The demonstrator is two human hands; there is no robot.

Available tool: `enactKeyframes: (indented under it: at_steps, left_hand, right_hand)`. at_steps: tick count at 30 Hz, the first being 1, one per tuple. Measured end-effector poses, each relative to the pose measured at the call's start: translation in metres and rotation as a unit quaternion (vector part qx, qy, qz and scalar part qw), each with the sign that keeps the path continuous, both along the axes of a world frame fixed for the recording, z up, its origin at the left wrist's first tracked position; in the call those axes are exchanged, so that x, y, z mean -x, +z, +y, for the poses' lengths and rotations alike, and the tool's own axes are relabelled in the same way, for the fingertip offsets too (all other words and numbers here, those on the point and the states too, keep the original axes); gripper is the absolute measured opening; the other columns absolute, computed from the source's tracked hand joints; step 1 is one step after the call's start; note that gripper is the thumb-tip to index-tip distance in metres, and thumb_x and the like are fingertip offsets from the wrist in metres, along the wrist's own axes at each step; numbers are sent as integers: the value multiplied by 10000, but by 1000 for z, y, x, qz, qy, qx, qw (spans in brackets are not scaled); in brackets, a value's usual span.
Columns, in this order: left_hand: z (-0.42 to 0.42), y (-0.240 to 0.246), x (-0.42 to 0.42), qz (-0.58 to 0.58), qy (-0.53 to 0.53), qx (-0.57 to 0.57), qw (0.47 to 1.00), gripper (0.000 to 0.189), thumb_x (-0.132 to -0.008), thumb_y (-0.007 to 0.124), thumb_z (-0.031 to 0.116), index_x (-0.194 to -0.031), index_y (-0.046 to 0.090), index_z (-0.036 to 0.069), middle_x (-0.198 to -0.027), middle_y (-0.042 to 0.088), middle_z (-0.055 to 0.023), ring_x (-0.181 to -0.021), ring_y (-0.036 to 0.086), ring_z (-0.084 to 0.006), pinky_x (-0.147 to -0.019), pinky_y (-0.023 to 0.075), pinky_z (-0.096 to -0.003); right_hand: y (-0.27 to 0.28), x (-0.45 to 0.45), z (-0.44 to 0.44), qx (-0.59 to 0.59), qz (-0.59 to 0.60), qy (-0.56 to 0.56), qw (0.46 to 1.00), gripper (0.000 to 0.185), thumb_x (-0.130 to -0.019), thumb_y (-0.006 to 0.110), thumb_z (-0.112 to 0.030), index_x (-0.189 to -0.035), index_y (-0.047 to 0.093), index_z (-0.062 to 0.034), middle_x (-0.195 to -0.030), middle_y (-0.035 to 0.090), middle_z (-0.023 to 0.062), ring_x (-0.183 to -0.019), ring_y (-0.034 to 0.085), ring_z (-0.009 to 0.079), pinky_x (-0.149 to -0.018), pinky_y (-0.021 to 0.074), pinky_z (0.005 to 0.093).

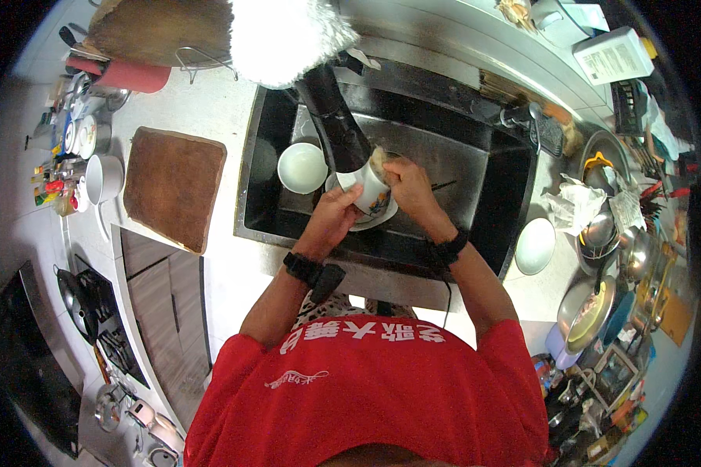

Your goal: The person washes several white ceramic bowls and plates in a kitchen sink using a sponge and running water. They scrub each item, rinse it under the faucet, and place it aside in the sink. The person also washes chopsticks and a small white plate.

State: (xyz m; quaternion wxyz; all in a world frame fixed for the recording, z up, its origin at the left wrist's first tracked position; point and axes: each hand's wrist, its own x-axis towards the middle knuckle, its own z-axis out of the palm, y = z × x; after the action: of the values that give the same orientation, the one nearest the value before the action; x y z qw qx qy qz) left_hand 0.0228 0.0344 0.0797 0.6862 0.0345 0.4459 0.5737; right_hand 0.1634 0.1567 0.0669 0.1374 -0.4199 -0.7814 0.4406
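Observation:
My left hand [337, 211] grips a white cup [369, 191] with a coloured print and tilts it over the sink [473, 134]. At the cup's mouth, my right hand [412, 185] pinches a pale scrubbing pad or cloth [380, 159], partly hidden by the fingers. Close above the cup hangs the black faucet [340, 125]. Under the cup, a white plate [381, 220] shows only in part. A white bowl [302, 168] sits left of the faucet in the sink. Thin dark sticks [444, 185] lie right of my right hand.
A brown board [175, 190] and a white saucepan [104, 178] stand on the left counter. To the right are a white bowl [535, 246], crumpled paper [569, 198] and a metal basin [587, 315]. Something white and fluffy [289, 41] covers part of the back.

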Motion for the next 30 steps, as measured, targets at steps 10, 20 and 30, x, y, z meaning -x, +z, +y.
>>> enactKeyframes:
  at_steps: [10,20,30]
  left_hand:
    - [-1,-1,-1,0,-12,-9,1000,322,-967,550,240,-1161,560,-17,-1144,615,-105,-1053,593,-197,-942,460,-352]
    - [-7,-22,-7,49,-129,-37,990,213,-939,552,147,-1094,611,12,-1108,637,-79,-999,613,-182,-887,482,-327]
    - [-7,17,0,-20,-55,-6,998,342,-967,540,245,-1212,554,7,-1193,614,-95,-1076,595,-195,-954,466,-339]
  right_hand:
    - [8,10,-3,-12,66,-32,997,195,-853,552,-103,-977,643,17,-989,643,205,-915,607,409,-790,488,434]
    - [17,21,-18,-137,123,158,970,219,-863,548,-157,-1013,684,-75,-1110,605,182,-1027,577,346,-858,469,413]
    - [-31,-24,8,320,43,-3,947,315,-944,507,-270,-1113,621,-30,-986,637,67,-895,593,183,-772,481,324]
